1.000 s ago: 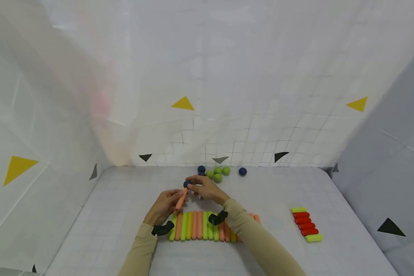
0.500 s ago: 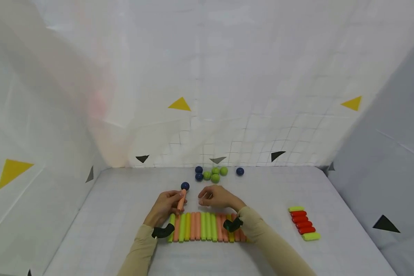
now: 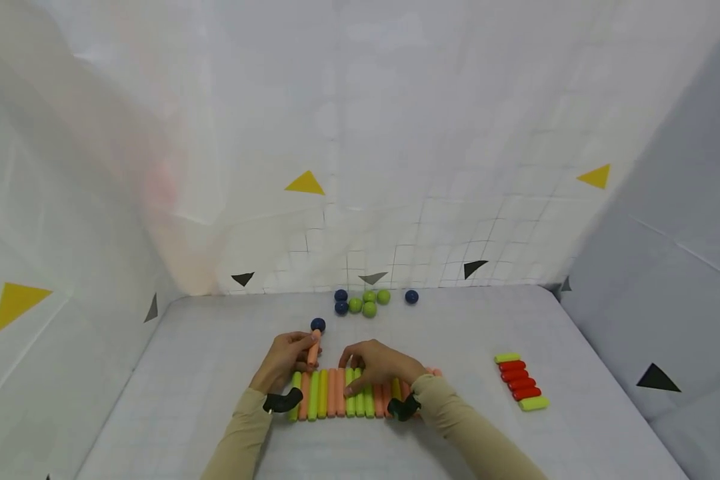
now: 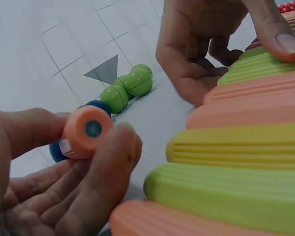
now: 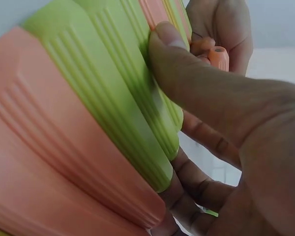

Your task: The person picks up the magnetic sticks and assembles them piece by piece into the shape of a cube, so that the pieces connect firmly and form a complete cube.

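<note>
My left hand [image 3: 287,360] pinches a peach plastic rod [image 3: 315,350] between thumb and fingers, left of the row. A dark blue ball [image 3: 318,325] sits at the rod's far end; the near end, facing the left wrist camera, has a round dark centre. My right hand [image 3: 384,367] reaches over the row of ribbed rods. Its thumb [image 5: 169,37] rests on a green rod [image 5: 152,98], while its bent fingers lie along the far ends of the green and peach rods [image 5: 73,128]. Sleeve and wrist hide the right part of the row.
Behind the hands are several green balls [image 3: 369,309], two dark blue balls [image 3: 341,308] beside them, and another dark blue ball [image 3: 411,297] to the right. At the right lies a short stack of red rods [image 3: 518,375] with a green rod [image 3: 534,403] at its near end.
My right hand has left the dark blue ball and moved right and nearer, down onto the row. The ball stays at the end of the peach rod in my left hand.
</note>
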The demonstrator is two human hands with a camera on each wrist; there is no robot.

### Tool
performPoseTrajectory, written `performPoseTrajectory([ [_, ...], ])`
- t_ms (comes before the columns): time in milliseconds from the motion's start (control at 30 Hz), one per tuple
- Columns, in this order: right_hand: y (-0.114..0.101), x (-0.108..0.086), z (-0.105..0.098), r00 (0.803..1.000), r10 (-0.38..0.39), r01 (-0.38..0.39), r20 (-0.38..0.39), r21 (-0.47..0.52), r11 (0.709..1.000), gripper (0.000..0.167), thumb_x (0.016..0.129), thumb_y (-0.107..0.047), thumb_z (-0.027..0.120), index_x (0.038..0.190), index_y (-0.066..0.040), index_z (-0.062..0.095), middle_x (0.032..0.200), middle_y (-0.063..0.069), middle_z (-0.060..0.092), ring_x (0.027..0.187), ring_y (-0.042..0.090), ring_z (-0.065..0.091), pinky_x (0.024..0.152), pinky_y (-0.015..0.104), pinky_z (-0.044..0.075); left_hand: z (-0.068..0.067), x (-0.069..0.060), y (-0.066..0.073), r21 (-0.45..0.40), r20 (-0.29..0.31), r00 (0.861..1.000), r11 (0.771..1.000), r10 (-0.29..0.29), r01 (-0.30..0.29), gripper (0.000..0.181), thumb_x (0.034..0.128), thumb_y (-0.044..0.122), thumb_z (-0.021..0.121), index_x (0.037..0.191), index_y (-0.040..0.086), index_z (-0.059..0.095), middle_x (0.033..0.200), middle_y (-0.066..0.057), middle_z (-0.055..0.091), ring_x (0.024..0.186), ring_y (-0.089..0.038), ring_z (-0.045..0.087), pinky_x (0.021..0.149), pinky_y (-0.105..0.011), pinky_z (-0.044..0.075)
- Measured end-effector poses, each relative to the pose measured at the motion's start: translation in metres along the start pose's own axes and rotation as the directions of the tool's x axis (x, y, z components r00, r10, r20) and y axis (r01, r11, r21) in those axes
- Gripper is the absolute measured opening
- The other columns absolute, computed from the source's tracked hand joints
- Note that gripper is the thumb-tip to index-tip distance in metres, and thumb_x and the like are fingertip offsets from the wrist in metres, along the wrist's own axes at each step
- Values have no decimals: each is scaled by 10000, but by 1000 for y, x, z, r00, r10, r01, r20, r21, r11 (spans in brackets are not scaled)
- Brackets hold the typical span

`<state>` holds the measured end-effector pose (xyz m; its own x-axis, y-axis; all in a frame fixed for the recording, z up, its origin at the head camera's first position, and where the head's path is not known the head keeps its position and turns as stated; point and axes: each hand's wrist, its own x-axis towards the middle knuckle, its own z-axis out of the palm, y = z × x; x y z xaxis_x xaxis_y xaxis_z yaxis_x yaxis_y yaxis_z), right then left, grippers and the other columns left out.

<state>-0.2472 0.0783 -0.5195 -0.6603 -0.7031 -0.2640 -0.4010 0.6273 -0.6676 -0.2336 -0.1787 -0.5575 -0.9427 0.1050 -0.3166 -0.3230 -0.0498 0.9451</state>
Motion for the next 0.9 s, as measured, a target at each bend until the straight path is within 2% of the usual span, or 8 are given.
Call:
performPoseTrajectory([
  [200, 2, 0, 0, 1000, -4, 4, 1, 16, 1000, 341, 827, -312, 939, 1073, -184, 741, 985, -92, 691, 895, 70, 603, 862, 256, 531, 1, 2, 3, -7, -22, 999, 1000, -29, 29, 442, 1064, 298, 670, 1284, -85, 646, 948, -134, 764, 712, -164, 751, 672, -290, 630],
  [333, 6, 0, -2, 1000, -25, 26, -18, 38, 999, 344, 810, -291, 951, 1049, -174, 732, 982, -88, 698, 886, 69, 604, 863, 258, 526, 1, 3, 4, -10, -28, 999, 999, -34, 34, 421, 1062, 275, 667, 1279, -84, 645, 945, -142, 770, 722, -166, 758, 680, -293, 633],
  [467, 11, 0, -8, 996, -54, 58, -66, 54, 997, 351, 814, -278, 947, 1058, -163, 723, 997, -78, 718, 910, 88, 620, 878, 278, 526, 2, 3, 6, -9, -37, 999, 999, -39, 39, 409, 1059, 268, 671, 1273, -80, 648, 948, -150, 775, 727, -171, 764, 669, -289, 630],
  [600, 19, -2, -16, 989, -63, 74, -137, 82, 994, 306, 858, -259, 914, 1067, -144, 722, 960, -75, 724, 879, 99, 632, 827, 285, 536, 2, 3, 7, 0, -46, 998, 999, -38, 38, 419, 1059, 276, 672, 1282, -78, 642, 960, -155, 776, 743, -179, 767, 670, -293, 631],
  [700, 29, -5, -23, 975, -73, 96, -210, 103, 990, 260, 895, -251, 882, 1050, -125, 717, 935, -66, 728, 844, 95, 643, 795, 291, 542, 2, 2, 6, 6, -39, 999, 999, -34, 34, 430, 1055, 285, 678, 1290, -74, 638, 961, -156, 775, 748, -182, 768, 676, -295, 632],
  [767, 38, -5, -28, 958, -61, 96, -280, 116, 989, 243, 906, -264, 871, 1026, -116, 720, 931, -51, 735, 831, 91, 654, 783, 290, 544, 3, 2, 6, 10, -36, 999, 999, -33, 33, 434, 1052, 293, 685, 1285, -70, 639, 955, -151, 775, 744, -182, 767, 677, -297, 632],
  [833, 46, -5, -31, 932, -24, 77, -362, 133, 988, 238, 915, -277, 862, 1002, -104, 722, 930, -22, 742, 822, 94, 661, 762, 293, 542, 3, 2, 6, 17, -36, 999, 999, -33, 34, 438, 1051, 306, 689, 1276, -67, 641, 951, -153, 774, 738, -185, 767, 676, -306, 634],
  [900, 52, -4, -33, 899, 51, 34, -434, 187, 982, 228, 923, -290, 852, 984, -108, 729, 926, -2, 755, 807, 104, 670, 733, 293, 538, 4, 3, 7, 24, -41, 998, 999, -38, 39, 441, 1052, 318, 689, 1268, -63, 642, 948, -152, 770, 731, -187, 766, 673, -313, 636],
])
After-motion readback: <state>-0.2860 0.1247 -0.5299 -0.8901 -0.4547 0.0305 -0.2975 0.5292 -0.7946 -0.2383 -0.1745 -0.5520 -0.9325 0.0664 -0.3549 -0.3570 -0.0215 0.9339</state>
